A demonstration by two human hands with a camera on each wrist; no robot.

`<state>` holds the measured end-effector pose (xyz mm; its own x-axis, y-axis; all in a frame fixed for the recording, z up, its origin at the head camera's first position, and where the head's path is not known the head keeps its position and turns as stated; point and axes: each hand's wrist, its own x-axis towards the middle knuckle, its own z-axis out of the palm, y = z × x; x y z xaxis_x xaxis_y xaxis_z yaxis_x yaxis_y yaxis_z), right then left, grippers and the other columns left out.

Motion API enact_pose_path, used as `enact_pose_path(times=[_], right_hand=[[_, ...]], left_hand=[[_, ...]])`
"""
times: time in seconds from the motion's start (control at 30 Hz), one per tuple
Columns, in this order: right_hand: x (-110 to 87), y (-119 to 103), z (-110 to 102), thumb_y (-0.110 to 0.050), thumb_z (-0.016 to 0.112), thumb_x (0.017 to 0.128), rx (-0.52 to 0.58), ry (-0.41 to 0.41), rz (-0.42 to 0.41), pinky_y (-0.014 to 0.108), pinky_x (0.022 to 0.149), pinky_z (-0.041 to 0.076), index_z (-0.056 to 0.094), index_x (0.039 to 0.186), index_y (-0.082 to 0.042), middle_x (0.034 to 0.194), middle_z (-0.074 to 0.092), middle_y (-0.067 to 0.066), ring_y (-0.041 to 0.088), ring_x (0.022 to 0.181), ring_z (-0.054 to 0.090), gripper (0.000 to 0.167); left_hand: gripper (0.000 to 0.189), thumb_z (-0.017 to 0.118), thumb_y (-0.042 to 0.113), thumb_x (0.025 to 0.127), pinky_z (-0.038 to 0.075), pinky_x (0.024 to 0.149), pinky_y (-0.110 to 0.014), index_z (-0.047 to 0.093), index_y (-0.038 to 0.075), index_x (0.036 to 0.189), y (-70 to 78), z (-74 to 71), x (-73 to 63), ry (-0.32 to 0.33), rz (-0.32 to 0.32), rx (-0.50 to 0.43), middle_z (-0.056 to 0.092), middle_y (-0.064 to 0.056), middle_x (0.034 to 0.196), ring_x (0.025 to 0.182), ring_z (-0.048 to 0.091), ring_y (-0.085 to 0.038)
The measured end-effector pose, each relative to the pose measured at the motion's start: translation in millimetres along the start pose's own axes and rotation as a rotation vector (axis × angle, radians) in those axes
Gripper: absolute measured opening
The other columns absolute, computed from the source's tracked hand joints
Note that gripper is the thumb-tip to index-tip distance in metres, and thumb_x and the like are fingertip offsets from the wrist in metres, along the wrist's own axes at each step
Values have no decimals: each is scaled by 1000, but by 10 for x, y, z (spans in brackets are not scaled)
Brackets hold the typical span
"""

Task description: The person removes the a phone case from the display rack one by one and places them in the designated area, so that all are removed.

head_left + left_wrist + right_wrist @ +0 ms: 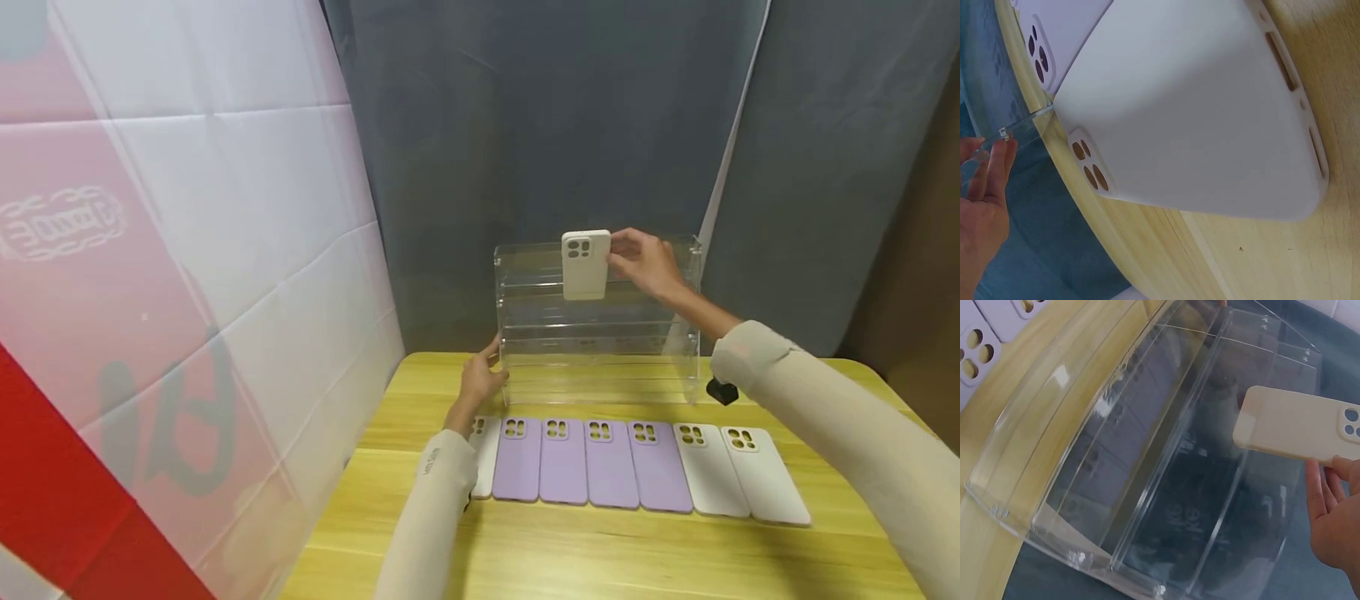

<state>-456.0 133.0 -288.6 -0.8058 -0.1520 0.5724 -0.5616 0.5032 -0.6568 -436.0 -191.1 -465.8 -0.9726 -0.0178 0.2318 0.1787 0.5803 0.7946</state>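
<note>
A clear acrylic tiered display rack (600,367) stands on the wooden table. My left hand (481,381) grips its left side panel, with the thumb and fingers on the panel's edge in the left wrist view. Up at the rack's top tier, my right hand (647,265) pinches a white phone case (586,271) by its right edge. The case is upright, camera cutouts at the top; whether it touches the rack cannot be told. In front of the rack lies a row of phone cases: a white case (1197,106) at the left, several purple cases (563,461), then two white cases (712,469).
A small black object (722,391) sits by the rack's right side, near my right sleeve. Grey curtains (562,125) hang behind the wooden table (570,558). A printed white and pink cloth (247,208) closes off the left side.
</note>
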Motion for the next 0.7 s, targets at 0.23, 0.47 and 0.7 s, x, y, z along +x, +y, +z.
enact_pose_path(times=[0.23,0.47,0.7], right_hand=[[19,-62,-123,-6,71,98,-51,31,-17,32,70,66,67,127,1,121,73,23,38,95,76,30],[26,-62,-273,-4,69,99,-15,23,1,34,73,67,64,128,4,124,70,27,44,105,73,31],[-20,-43,-417,-6,68,100,-20,17,16,16,68,62,63,131,4,126,68,28,45,107,71,33]], left_hand=[[82,73,-5,86,51,49,-18,44,21,158,-43,-56,39,-4,-9,-6,62,-16,142,134,57,-39],[81,74,-4,86,66,72,-31,44,20,158,-57,-83,116,4,18,15,62,-17,142,133,59,-35],[81,74,-2,87,65,72,-30,43,21,159,-64,-108,123,-8,2,35,61,-16,143,137,55,-37]])
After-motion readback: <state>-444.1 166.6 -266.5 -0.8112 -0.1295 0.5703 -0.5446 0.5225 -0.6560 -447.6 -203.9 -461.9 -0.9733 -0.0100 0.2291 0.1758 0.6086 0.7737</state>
